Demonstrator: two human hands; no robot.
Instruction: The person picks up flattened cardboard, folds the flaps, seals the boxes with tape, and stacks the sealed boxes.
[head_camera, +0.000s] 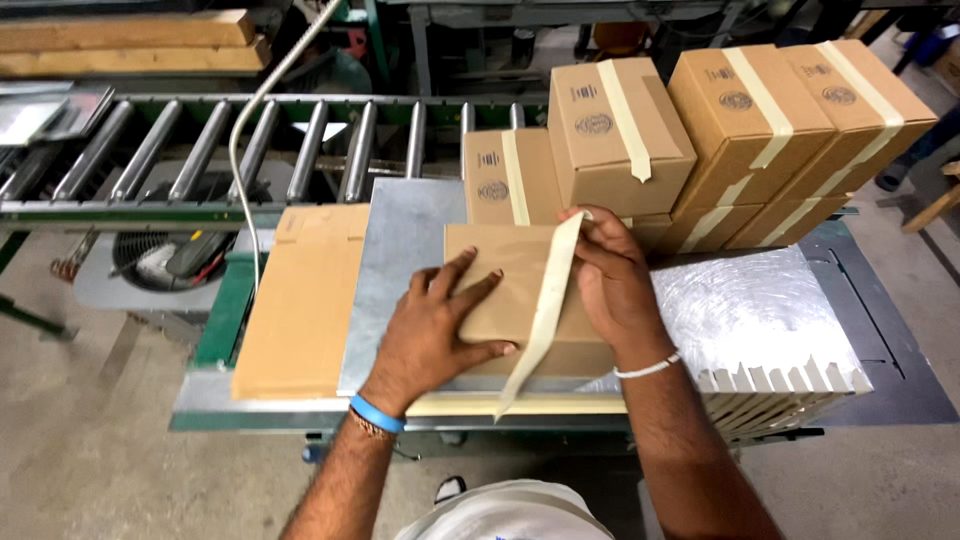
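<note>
While your left hand (432, 325) is pressing flat on the brown box (520, 300), your right hand (610, 275) is pinching the tape strip (548, 300) running lengthwise toward you.

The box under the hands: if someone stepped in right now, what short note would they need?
Left hand: flat on the brown box, pressing it down on the metal table.
Right hand: pinching the far end of a tape strip laid along the box top, its near end hanging loose.
Done: taped boxes stacked behind.
Left: the strip is not yet pressed down; flat cardboard lies to the left.
</note>
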